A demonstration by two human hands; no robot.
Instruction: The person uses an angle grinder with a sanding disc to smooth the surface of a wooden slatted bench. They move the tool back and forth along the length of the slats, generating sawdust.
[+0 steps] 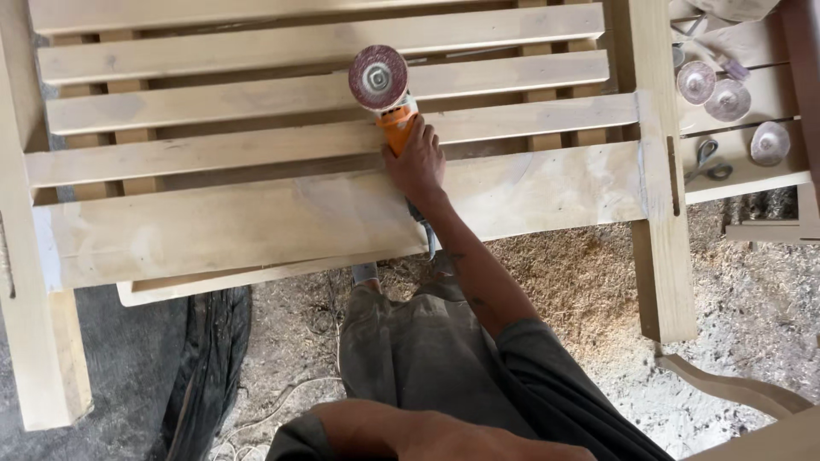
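A large slatted wooden frame point(342, 171) of pale planks fills the upper half of the head view, lying flat over a floor thick with sawdust point(581, 282). Its broad lower board point(256, 222) runs from the left leg across to an upright post point(662, 188) on the right. Beyond that post a small counter point(743, 166) carries three spare sanding discs point(728, 100) and a pair of pliers or a similar tool point(707, 162).

The person's right hand point(417, 162) reaches forward over the frame, its grip clamped around the orange body of an angle grinder point(389, 98). The grinder's reddish flap disc point(378, 77) sits over the slats, near the middle of the frame; whether it touches the wood I cannot tell.

The grinder looks rigid and fairly heavy for one hand, likely to kick when the disc bites, so the body behind the head is the sound place to hold it, well back from the disc.

The left hand point(444, 444) lies at the bottom edge, resting near the knee; its fingers are cut off by the frame edge, so I cannot tell whether the grip is closed. The grinder's cord and switch are hidden beneath the arm, and the frame's far side runs out of view.
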